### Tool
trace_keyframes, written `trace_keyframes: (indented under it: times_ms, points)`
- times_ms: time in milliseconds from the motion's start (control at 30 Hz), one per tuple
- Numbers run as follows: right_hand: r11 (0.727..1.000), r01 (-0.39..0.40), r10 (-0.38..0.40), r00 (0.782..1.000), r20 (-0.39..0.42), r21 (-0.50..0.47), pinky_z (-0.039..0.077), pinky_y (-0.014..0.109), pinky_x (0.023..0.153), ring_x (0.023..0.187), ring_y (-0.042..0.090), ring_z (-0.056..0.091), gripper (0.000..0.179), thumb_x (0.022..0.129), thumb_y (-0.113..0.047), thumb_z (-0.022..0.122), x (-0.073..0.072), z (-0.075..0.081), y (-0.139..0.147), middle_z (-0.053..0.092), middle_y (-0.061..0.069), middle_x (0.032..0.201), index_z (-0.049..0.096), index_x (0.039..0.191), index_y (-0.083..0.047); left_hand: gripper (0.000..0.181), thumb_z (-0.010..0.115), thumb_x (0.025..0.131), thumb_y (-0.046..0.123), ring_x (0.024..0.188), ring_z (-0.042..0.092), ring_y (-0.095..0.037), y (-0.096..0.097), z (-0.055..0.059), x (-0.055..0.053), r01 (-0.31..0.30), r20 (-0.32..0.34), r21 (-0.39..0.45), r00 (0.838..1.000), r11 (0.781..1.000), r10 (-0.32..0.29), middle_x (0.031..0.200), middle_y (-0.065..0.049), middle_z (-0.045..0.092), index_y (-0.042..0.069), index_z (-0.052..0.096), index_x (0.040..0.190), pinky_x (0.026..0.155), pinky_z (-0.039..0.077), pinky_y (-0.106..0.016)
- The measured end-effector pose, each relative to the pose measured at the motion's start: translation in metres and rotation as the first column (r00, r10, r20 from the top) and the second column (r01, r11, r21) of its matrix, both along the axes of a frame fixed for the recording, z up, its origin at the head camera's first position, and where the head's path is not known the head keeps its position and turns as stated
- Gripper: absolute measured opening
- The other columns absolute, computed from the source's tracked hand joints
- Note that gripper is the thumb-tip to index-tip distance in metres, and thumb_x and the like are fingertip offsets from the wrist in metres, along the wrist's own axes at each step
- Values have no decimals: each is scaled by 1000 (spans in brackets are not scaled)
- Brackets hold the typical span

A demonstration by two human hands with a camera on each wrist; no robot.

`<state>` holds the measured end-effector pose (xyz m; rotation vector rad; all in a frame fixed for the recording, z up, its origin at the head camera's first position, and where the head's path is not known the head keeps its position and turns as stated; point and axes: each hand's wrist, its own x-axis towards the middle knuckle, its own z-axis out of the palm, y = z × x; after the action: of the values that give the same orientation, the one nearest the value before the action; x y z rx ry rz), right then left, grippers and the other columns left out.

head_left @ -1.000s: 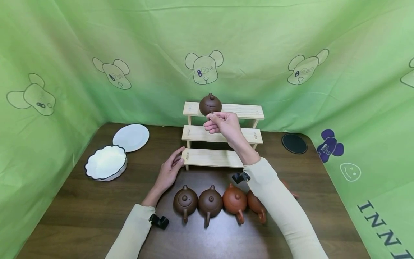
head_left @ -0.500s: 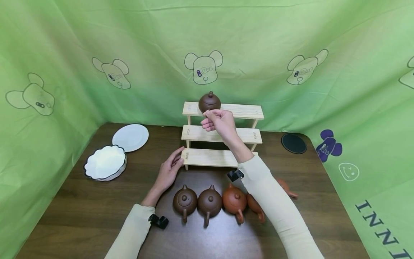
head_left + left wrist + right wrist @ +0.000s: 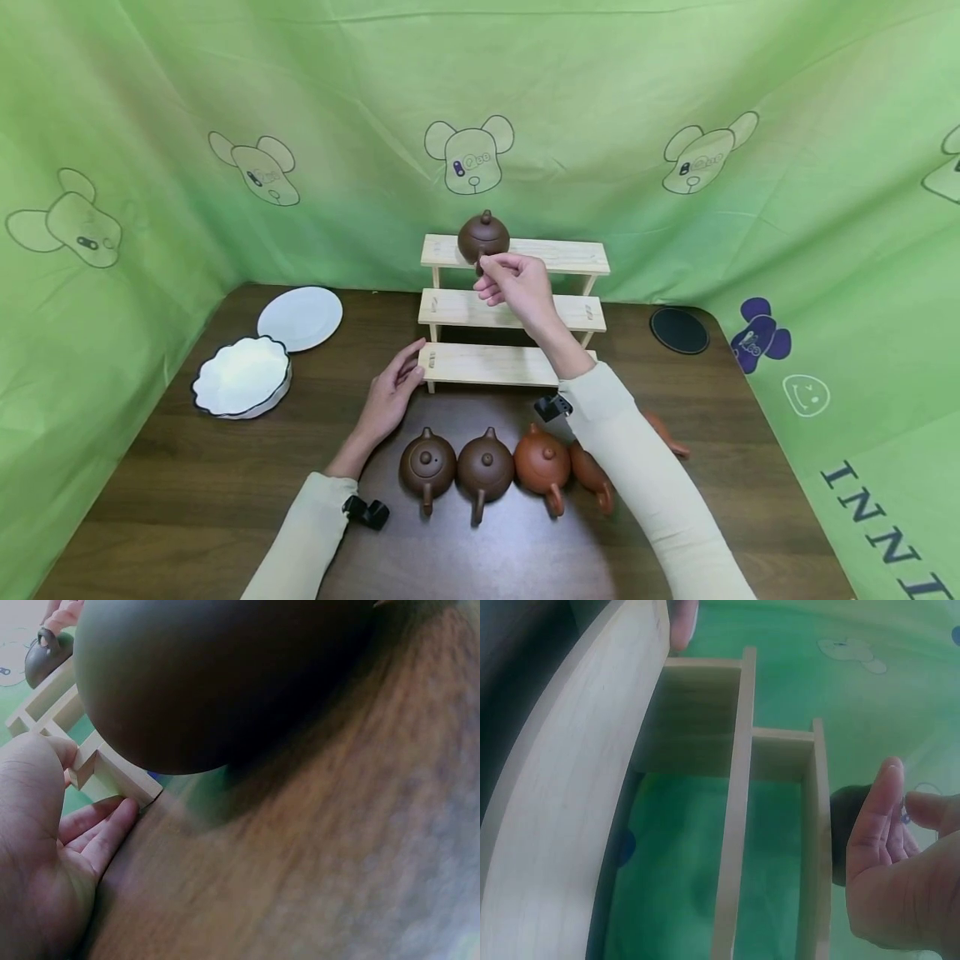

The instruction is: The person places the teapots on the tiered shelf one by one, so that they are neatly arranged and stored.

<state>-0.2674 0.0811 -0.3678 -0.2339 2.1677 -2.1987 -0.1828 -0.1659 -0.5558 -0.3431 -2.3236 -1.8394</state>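
On the top step of a pale wooden three-tier display stand (image 3: pixel 487 365) sits a dark brown teapot (image 3: pixel 483 233), its handle toward me. My right hand (image 3: pixel 521 287) pinches that handle between thumb and fingers; in the right wrist view the hand (image 3: pixel 900 877) partly covers the pot. My left hand (image 3: pixel 388 396) grips the left end of the lowest step, thumb at the front corner and fingers at the back; the left wrist view shows the hand (image 3: pixel 45 847) against the stand's end. Nearer me stand two dark brown teapots, one being this left teapot (image 3: pixel 427 462), and reddish ones like this teapot (image 3: pixel 542 462).
A white oval plate (image 3: pixel 300 318) and a white scalloped dish (image 3: pixel 242 379) lie at the left of the table. A black oval coaster (image 3: pixel 678 330) lies at the back right. My right forearm passes over the reddish teapots. Green cloth surrounds the table.
The teapot on the top step has shifted slightly backward with my right hand. That hand has since moved a little rightward, showing more of the handle. My left hand stays on the stand.
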Motion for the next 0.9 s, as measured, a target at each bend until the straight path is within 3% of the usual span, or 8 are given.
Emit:
trace_keyframes:
  times_ms: [200, 367, 600, 900]
  points:
    - [1000, 16, -16, 1000, 1, 9, 64, 22, 60, 62, 10, 72, 25, 110, -12, 72, 2, 1, 10, 77, 2, 74, 77, 118, 11, 49, 63, 116, 28, 134, 69, -23, -2, -5, -2, 17, -37, -4, 999, 1000, -17, 154, -20, 66, 15, 58, 163, 108, 60, -27]
    - [1000, 8, -8, 1000, -15, 18, 63, 21, 60, 63, 9, 72, 27, 110, -12, 71, 5, 2, 20, 77, 1, 74, 76, 122, 12, 47, 63, 116, 29, 132, 68, -9, -4, -11, -5, 10, -25, -19, 1000, 1000, -10, 153, -14, 68, 24, 59, 163, 107, 58, -23]
    - [999, 30, -29, 999, -31, 15, 61, 19, 59, 63, 8, 71, 28, 111, -13, 70, 12, 8, 34, 76, -2, 73, 75, 122, 13, 49, 62, 116, 29, 134, 69, -22, -1, -2, 0, 30, -64, 14, 997, 999, -29, 153, -20, 66, 18, 58, 163, 110, 58, -27]
    - [999, 18, -16, 998, -57, 29, 61, 19, 59, 64, 8, 71, 29, 112, -12, 69, 28, 18, 53, 76, -3, 74, 74, 122, 14, 49, 63, 115, 30, 132, 70, -23, 2, 5, 4, 12, -65, 8, 998, 1000, -11, 152, -20, 67, 14, 59, 161, 109, 58, -26]
